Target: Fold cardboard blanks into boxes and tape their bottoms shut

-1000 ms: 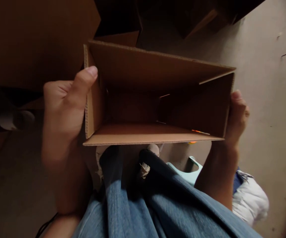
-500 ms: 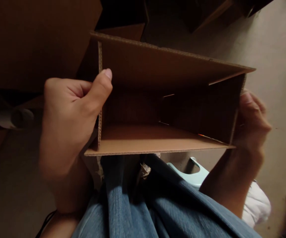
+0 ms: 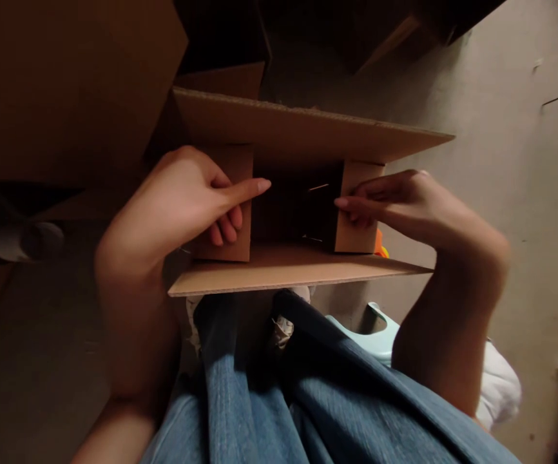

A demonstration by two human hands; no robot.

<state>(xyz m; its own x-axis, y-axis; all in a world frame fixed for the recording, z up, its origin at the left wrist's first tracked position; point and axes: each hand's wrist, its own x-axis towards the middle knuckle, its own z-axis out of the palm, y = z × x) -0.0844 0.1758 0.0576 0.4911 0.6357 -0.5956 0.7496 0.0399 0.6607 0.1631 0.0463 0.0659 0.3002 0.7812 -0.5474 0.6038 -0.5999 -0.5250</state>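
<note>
Head view: grey floor (image 3: 540,212) stretches right, past the open cardboard box (image 3: 303,264) between both hands. Its inside and the upper-left carton (image 3: 66,84) are dark. Left hand (image 3: 196,193) and right hand (image 3: 409,200) bend fingers against inward flaps (image 3: 359,240); whether they grip, I cannot tell.

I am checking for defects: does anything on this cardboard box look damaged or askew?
The far flap of the cardboard box looks slightly ragged along its outer edge, near the middle; the near flap has a smoother edge.
</note>
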